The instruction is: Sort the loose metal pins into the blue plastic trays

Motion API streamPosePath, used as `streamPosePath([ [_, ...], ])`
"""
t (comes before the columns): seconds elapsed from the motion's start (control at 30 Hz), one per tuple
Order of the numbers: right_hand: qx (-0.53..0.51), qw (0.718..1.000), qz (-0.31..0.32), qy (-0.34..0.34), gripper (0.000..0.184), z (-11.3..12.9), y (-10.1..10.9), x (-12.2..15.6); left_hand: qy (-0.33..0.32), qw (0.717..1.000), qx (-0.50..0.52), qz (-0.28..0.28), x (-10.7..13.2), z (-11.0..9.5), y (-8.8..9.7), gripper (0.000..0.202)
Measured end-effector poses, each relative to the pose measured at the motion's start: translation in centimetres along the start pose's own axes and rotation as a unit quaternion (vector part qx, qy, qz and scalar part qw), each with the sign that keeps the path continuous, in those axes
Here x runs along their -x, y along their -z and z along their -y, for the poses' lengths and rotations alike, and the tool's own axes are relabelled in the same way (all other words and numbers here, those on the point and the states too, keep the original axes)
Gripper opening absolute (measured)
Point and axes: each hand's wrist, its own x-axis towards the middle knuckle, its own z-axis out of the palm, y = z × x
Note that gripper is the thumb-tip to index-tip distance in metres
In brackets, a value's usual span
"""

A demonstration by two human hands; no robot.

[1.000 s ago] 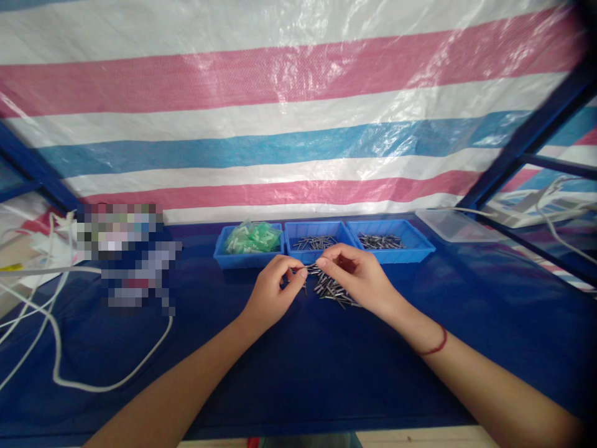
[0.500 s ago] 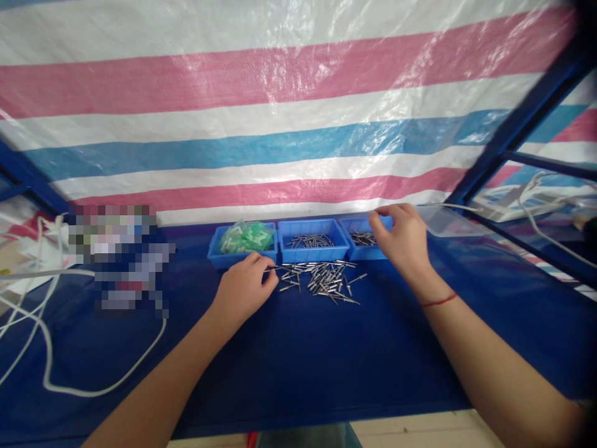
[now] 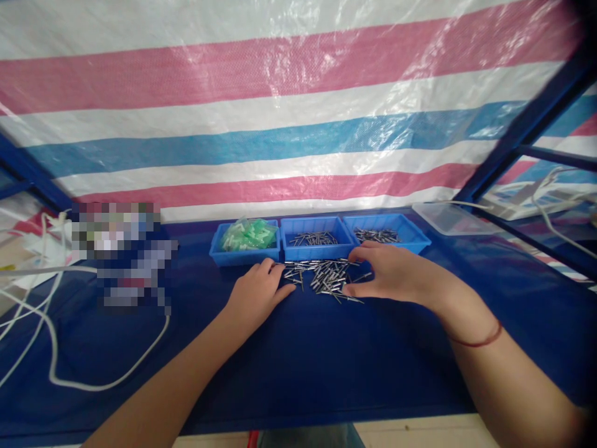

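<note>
A loose pile of silver blind rivets (image 3: 329, 277) lies on the blue tabletop. At the pile's left edge is my left hand (image 3: 256, 291), thumb and fingers apart with nothing visible between them. My right hand (image 3: 398, 274) reaches in from the right, its thumb and fingertips spread around the pile's right side. Behind the pile stand three blue bins side by side. The left bin (image 3: 245, 257) has small green plastic bags (image 3: 249, 235) in it. Rivets also lie in the middle bin (image 3: 318, 252) and the right bin (image 3: 415, 236).
White cables (image 3: 79, 391) loop over the table (image 3: 298, 373) on the left, beside a blurred-out patch. A clear plastic lid (image 3: 452, 221) lies at the back right. Blue frame posts (image 3: 510, 143) stand at both sides, with a striped sheet (image 3: 261, 143) behind.
My right hand has come down from the right bin to the pile and opened. My left hand has moved slightly right, and its thumb has spread from the fingers that pinched a rivet.
</note>
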Motion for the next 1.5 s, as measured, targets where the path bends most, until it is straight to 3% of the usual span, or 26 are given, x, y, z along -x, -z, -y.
streamPosePath([
  [0.1, -0.017, 0.998, 0.062, -0.011, 0.068, -0.5, -0.6, 0.4, -0.009, 1.0, 0.009, 0.001, -0.2, -0.5, -0.2, 0.031],
  [0.17, -0.012, 0.996, 0.085, -0.014, 0.068, -0.2, -0.9, 0.4, -0.015, 1.0, 0.018, 0.004, -0.4, -0.7, -0.4, 0.028],
  [0.47, -0.003, 0.995, 0.084, 0.056, 0.012, 1.7, -1.1, -0.7, -0.064, 0.995, 0.075, -0.001, -0.7, -1.2, -1.0, 0.026],
  [0.67, -0.017, 0.995, 0.038, 0.09, 0.005, 2.6, -1.8, -1.0, -0.084, 0.991, 0.107, -0.019, -0.8, -1.4, -1.3, 0.023],
  [0.93, 0.003, 0.996, 0.019, 0.089, 0.01, 3.3, -2.0, -0.9, -0.081, 0.988, 0.117, -0.059, -0.8, -1.0, -1.4, 0.018],
  [1.3, 0.014, 0.995, 0.022, 0.097, 0.016, 4.7, -2.0, -0.6, -0.098, 0.986, 0.113, -0.071, -0.8, -1.0, -1.5, 0.024],
  [1.4, -0.005, 0.995, 0.008, 0.099, 0.019, 4.7, -2.2, -0.7, -0.086, 0.978, 0.156, -0.111, -0.8, -1.1, -1.3, 0.022],
  [1.5, -0.051, 0.992, -0.04, 0.11, 0.025, 4.8, -2.5, -0.8, -0.039, 0.952, 0.266, -0.147, -0.9, -1.4, -1.0, 0.016],
])
